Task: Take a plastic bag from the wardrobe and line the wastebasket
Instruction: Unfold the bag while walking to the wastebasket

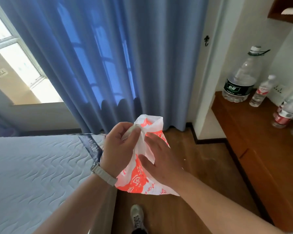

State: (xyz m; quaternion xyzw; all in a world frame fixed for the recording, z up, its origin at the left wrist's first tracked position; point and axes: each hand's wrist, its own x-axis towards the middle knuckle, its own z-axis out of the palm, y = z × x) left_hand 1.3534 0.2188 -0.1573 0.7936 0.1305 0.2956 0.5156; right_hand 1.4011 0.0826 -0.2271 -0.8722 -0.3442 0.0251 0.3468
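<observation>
Left hand: my left hand (118, 147) pinches the top edge of the thin white plastic bag with orange print (139, 179).
Right hand: my right hand (159, 159) lies open and flat on the bag.
Bag: up in the air between both hands, over the brown wood floor (201, 166).
Feel: I think it is light, soft and slippery. Hold it at the rim.
Hidden: I see no wastebasket and no wardrobe. My hands cover the bag's middle.

Blue curtain (108, 56) over the window (15, 61); quilted mattress (32, 166) at left. Wooden desk (260, 149) at right — big water bottle (240, 78) w/ smaller bottles (260, 92) beside it.
</observation>
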